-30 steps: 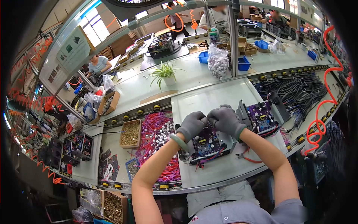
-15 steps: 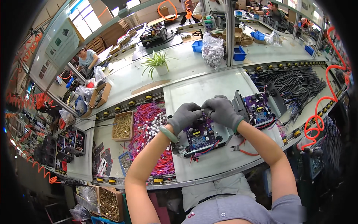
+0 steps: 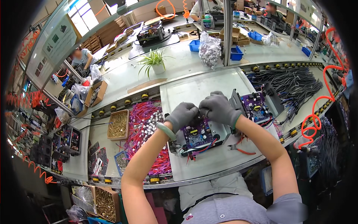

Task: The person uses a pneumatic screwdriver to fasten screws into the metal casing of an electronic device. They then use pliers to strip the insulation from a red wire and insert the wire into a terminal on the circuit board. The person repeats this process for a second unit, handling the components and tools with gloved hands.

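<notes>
Both my hands wear grey gloves and work over the far edge of a purple circuit board (image 3: 201,137) seated in an open metal chassis (image 3: 223,131). My left hand (image 3: 182,116) is closed, its fingertips pinched at the board's far left part. Close beside it, my right hand (image 3: 219,109) is also closed, thumb and fingers bent together near the same edge. Whatever the fingertips grip is hidden by the gloves. Red and blue wires (image 3: 207,148) run along the chassis's near side. Pliers with orange handles (image 3: 244,151) lie on the white board near my right forearm.
A second chassis with a purple board (image 3: 257,106) stands to the right, before a heap of black cables (image 3: 291,84). Pink wires with white connectors (image 3: 149,130) and a box of small brass-coloured parts (image 3: 119,125) lie left. A potted plant (image 3: 158,68) stands beyond; co-workers sit farther off.
The whole view has shifted slightly. My fingertips, close together before, are a little farther apart, both hands still at the board's far edge. More of the pliers shows beside my right forearm.
</notes>
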Tool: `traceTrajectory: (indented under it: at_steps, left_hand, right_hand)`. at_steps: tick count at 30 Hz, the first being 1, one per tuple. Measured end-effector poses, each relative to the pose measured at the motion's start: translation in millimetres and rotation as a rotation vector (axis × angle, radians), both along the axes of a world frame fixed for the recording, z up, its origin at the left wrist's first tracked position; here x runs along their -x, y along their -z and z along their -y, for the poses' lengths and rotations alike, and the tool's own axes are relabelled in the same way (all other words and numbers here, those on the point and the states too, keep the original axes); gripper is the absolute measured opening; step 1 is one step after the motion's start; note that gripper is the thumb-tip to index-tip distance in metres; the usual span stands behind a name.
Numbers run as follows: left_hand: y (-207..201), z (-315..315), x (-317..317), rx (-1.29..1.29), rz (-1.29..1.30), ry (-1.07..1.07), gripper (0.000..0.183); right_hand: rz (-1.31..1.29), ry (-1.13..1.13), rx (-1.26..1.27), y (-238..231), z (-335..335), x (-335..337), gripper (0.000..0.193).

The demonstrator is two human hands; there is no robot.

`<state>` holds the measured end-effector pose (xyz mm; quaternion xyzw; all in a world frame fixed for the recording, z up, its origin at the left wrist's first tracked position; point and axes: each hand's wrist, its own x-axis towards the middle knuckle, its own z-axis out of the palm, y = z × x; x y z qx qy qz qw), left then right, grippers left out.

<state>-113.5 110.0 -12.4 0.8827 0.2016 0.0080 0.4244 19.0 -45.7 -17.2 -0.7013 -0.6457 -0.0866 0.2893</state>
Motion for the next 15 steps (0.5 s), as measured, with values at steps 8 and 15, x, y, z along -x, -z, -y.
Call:
traceTrajectory:
  at_steps: [8,15]
  left_hand:
    - [-1.8,10.5,40.4,-0.799,-0.132,-0.040,0.031]
    - [0.1,12.7,40.1,-0.636,0.028,-0.157,0.024]
  right_hand:
    - [0.604,-0.085,0.613,-24.4,-24.7,-9.2,0.007]
    - [0.719,-0.135,0.735,-35.6,-40.7,-5.1,0.008]
